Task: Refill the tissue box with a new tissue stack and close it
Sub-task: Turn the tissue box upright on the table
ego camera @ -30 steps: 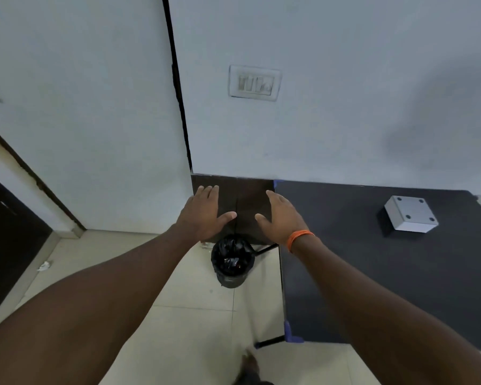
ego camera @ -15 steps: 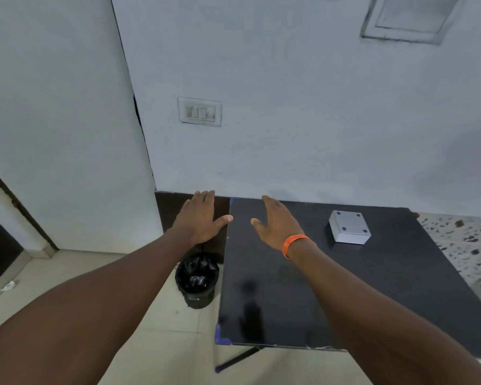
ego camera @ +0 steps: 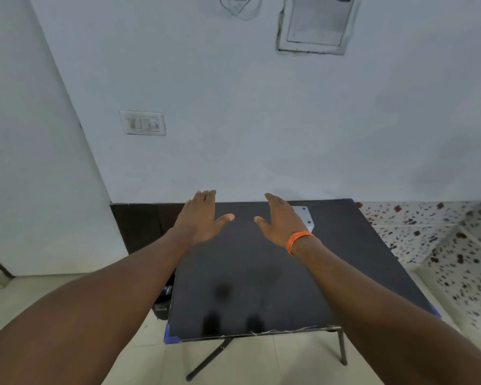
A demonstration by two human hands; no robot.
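The tissue box [ego camera: 306, 216], white, sits far on the black table [ego camera: 261, 287], mostly hidden behind the right hand [ego camera: 281, 222]. Nearer, both forearms reach over the table. The left hand [ego camera: 200, 218] and right hand hover spread flat, fingers released, holding nothing. An orange band [ego camera: 299, 240] circles the right wrist. Beyond, a switch plate [ego camera: 142, 123] is on the wall.

Bare home-type room: black folding table [ego camera: 250, 273] vs. painted wall, switch plate [ego camera: 142, 122] up left of hands, speckled terrazzo ledge [ego camera: 433, 240] to right.
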